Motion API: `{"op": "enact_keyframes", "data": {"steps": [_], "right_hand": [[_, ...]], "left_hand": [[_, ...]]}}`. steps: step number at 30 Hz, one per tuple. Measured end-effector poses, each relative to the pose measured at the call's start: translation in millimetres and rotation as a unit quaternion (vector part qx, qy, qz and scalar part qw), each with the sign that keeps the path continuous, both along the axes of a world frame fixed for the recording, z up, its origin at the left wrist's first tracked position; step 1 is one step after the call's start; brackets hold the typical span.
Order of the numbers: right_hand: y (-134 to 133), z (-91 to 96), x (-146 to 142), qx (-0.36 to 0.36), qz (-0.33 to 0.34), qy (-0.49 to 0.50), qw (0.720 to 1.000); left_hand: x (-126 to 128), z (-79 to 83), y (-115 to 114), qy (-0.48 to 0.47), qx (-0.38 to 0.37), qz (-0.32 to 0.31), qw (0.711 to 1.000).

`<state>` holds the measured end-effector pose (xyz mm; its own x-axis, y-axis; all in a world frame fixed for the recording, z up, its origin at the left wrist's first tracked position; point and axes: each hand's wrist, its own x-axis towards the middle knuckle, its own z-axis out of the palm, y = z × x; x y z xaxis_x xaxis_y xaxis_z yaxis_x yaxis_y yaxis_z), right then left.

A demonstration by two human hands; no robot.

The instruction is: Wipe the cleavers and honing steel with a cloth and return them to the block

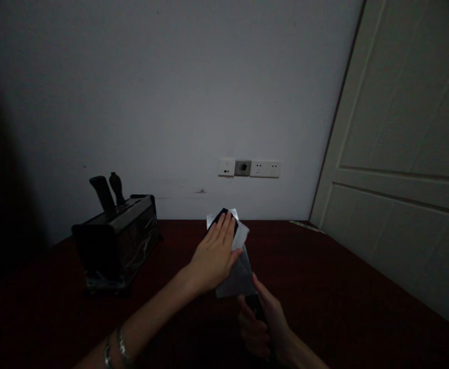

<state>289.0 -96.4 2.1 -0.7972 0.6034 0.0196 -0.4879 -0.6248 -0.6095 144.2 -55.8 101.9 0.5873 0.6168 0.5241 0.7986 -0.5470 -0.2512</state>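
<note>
My right hand point(265, 323) is wrapped around the black handle point(256, 306) of a cleaver, whose broad grey blade point(238, 277) points up and away from me. Across the upper blade, my left hand point(215, 256) presses a white and black cloth point(241, 234). The left fingers are straight and close together over the cloth, with the thumb by the blade's right side. The cloth covers the far end of the blade, and its folds under the palm are hidden.
On the left of the dark red table point(286, 261) stands a knife block point(120, 241) with two dark-handled tools in it. Wall sockets point(265, 169) sit behind the table. A pale door point(401, 205) borders the right side, and a thin strip point(307, 226) lies at the back right.
</note>
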Motion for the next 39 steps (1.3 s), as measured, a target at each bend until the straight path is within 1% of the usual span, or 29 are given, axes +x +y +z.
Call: {"op": "enact_keyframes", "data": {"steps": [2,4,9,11,14,18,21,24,27,29,31,33,37,39], "right_hand": [[-1.6,0.3,-1.6,0.002,-0.002,-0.017,1.000],[-1.7,1.2,-1.0,-0.002,-0.007,-0.022,1.000],[4.2,4.4,6.7,-0.004,-0.014,0.016,1.000],[6.5,5.0,9.1,0.000,-0.009,0.018,1.000],[7.0,3.8,9.7,0.003,-0.006,0.014,1.000],[3.7,-0.1,6.3,0.004,0.014,-0.004,1.000],[3.0,-0.8,4.5,0.003,0.016,-0.008,1.000],[5.6,1.8,6.7,0.000,-0.005,-0.003,1.000],[9.7,5.3,11.6,0.019,-0.028,0.012,0.999],[11.7,6.5,14.1,0.029,-0.045,0.017,0.998],[12.0,6.3,14.3,0.027,-0.049,0.019,0.998],[10.4,5.1,11.9,0.023,-0.040,0.014,0.999],[3.1,2.7,4.1,0.005,-0.010,-0.005,1.000],[0.3,3.0,1.9,-0.003,0.005,-0.004,1.000]], "left_hand": [[-5.5,4.4,5.0,-0.011,-0.002,0.004,1.000],[-5.6,4.4,4.5,-0.009,-0.002,-0.003,1.000],[7.3,-2.0,-12.0,0.041,-0.026,-0.048,0.998],[9.6,-2.3,-15.2,0.054,-0.031,-0.061,0.996],[5.3,-0.2,-9.2,0.052,-0.025,-0.063,0.996],[-5.5,1.9,7.4,0.025,-0.003,-0.038,0.999],[-6.7,0.1,11.6,0.020,0.007,-0.031,0.999],[0.0,-3.8,4.4,0.040,0.001,-0.056,0.998],[8.5,-6.5,-7.2,0.063,-0.006,-0.091,0.994],[11.4,-6.7,-11.9,0.070,-0.008,-0.101,0.992],[11.0,-6.0,-11.7,0.070,-0.008,-0.098,0.993],[7.6,-4.9,-6.9,0.063,-0.004,-0.089,0.994],[-1.6,-1.0,5.8,0.036,0.008,-0.058,0.998],[-4.0,1.4,8.0,0.031,0.006,-0.052,0.998]]}}
